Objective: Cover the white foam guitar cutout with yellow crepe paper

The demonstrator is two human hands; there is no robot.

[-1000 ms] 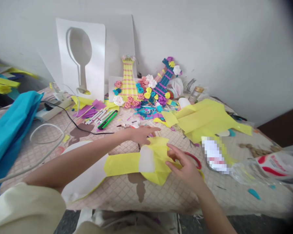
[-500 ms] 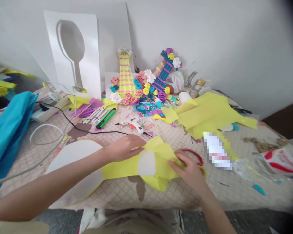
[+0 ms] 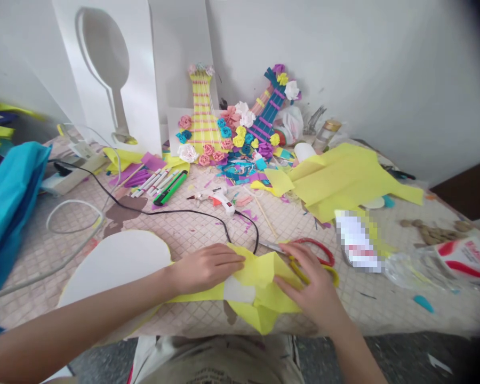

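Observation:
A white guitar-shaped cutout [image 3: 120,261] lies flat before me, with yellow crepe paper [image 3: 260,272] along its neck and loosely gathered around its right end. A patch of the white neck shows between the folds. My left hand [image 3: 208,269] is closed, fingertips together on the upper edge of the crepe paper. At the paper's right side is my right hand [image 3: 310,282], thumb and fingers apart, the thumb touching the paper. Under its fingers lie scissors [image 3: 314,249] with red and yellow handle loops, partly hidden.
Behind my hands are a white glue gun [image 3: 220,200] with a black cord, a green cutter knife [image 3: 171,188] and several markers [image 3: 150,183]. Flower-trimmed paper guitars [image 3: 202,117] lean at the back. More yellow crepe paper [image 3: 344,176] and a plastic bag [image 3: 444,264] lie right.
My left hand has shifted slightly along the paper, and the paper's folds have changed shape. My right hand's fingers have opened wider, and more of the scissors shows. The view has tilted a little.

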